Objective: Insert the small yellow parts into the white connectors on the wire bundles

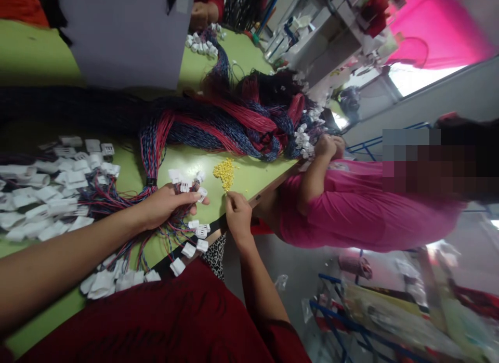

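Observation:
My left hand (171, 203) is closed around several thin wires that end in white plastic connectors (184, 186). One connector sits pinched under the thumb. The wires belong to a red and blue wire bundle (153, 150), bound by a dark tie (151, 182) just behind that hand. My right hand (238, 213) has its fingertips pinched together at the near edge of a pile of small yellow pieces (224, 173). Whatever those fingertips hold is too small to make out. More white connectors (200, 232) dangle at the table edge below my left hand.
A heap of white connectors (50, 196) covers the left of the green table (265, 176). Long wire bundles (234, 118) lie across its middle. A grey panel (128, 35) stands behind. At right, a co-worker in a pink shirt (335, 207) handles connectors; another person's hand (200, 14) shows at the back.

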The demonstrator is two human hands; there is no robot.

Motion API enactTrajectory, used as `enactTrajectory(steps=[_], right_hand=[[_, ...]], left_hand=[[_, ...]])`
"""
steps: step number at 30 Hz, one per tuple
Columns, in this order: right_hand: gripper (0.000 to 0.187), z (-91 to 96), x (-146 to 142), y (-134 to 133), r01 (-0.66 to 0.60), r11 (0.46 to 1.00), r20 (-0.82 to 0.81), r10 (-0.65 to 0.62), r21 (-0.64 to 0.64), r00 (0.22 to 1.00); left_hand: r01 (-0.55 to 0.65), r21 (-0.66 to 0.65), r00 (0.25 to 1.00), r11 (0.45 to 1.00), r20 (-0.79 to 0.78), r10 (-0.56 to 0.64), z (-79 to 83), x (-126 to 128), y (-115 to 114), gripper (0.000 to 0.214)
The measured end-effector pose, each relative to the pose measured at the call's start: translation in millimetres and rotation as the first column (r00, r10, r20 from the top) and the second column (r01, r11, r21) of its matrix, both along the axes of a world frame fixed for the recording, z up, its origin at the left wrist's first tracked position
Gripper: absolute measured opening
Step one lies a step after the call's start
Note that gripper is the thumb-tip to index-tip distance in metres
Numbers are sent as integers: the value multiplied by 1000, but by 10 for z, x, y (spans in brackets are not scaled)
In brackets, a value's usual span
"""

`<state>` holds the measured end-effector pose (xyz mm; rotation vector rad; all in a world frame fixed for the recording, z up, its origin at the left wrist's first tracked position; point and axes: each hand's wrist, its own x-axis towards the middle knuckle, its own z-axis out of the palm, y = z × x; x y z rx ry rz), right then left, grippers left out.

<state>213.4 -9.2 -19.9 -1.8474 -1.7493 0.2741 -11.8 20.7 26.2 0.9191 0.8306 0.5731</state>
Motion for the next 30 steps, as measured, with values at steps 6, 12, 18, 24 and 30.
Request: enactTrajectory(steps=[6,12,18,24,30], right_hand=[[21,1,-37,-1,-47,998,126,53,-49,991],[22,43,-20,-86,-125,992,75,127,-31,989],[28,102,24,-79,-181,975,219,206,-126,954],[23,92,-19,-21,-164,969,367,222,-184,903],[11,232,-107,-80,-164,971,30,172,-173,985]], left_hand=[[-46,-67,999,997,-15,45,21,32,-3,20],[-36,-49,999,998,-26,35,-6,33,-8,23],[-6,-27,999,1000,-39,5,-39,28,-9,27],[4,-25,999,1000,-33,-5,-29,39,-19,28],[16,-8,1000,1000,-26,-17,-77,21,-30,29]])
